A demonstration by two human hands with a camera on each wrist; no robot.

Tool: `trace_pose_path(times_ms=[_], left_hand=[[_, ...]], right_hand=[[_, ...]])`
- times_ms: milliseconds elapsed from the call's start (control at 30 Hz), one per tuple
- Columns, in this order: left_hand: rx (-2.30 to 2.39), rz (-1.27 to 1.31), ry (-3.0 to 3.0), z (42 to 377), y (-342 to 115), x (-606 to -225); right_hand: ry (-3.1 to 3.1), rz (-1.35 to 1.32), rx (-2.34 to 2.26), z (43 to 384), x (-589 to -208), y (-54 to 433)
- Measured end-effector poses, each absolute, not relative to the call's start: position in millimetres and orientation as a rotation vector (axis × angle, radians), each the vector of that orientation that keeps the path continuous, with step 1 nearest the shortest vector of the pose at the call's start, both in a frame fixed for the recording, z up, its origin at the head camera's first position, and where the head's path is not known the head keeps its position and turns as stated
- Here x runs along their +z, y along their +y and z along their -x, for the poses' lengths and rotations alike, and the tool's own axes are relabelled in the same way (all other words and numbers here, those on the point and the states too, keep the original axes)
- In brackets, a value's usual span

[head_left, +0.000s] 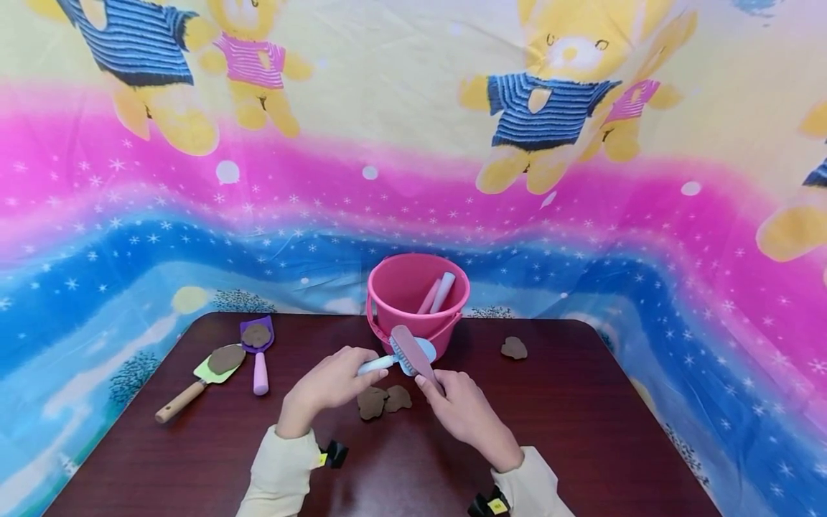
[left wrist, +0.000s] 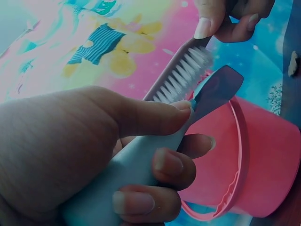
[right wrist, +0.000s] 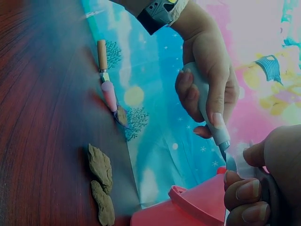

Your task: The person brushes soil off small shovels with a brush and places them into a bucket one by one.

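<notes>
My left hand (head_left: 331, 377) grips the pale blue handle of a small toy shovel (left wrist: 218, 92), its thumb along the top. In my right hand (head_left: 464, 409) is a mauve brush (head_left: 413, 352) with white bristles, held near its handle end. The bristles (left wrist: 186, 73) lie across the shovel's blade; whether they touch it is hard to tell. Both tools are in front of the pink bucket (head_left: 405, 323). Below the hands, two brown clay-like lumps (head_left: 371, 404) lie side by side on the dark table.
At the left lie a green shovel (head_left: 205, 372) with a wooden handle and a purple shovel (head_left: 260, 375) with a pink handle, each bearing a brown lump. Another lump (head_left: 514, 348) sits right of the bucket. Two handles (head_left: 442, 292) lean inside the bucket. Patterned cloth (head_left: 413, 194) hangs behind.
</notes>
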State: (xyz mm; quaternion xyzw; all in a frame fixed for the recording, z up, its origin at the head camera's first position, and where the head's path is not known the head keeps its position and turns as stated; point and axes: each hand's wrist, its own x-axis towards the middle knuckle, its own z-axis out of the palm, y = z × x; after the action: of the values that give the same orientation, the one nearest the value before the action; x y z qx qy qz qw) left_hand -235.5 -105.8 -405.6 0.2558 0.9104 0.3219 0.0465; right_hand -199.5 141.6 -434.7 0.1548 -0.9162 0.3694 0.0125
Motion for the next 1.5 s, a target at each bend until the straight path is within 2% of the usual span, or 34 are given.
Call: trace_pose_path(times_ms=[1500], left_hand=[[1.137, -0.838, 2.723, 237, -137, -395]], right_hand=[[-2.879, -0.388, 1.158, 205, -435, 157]])
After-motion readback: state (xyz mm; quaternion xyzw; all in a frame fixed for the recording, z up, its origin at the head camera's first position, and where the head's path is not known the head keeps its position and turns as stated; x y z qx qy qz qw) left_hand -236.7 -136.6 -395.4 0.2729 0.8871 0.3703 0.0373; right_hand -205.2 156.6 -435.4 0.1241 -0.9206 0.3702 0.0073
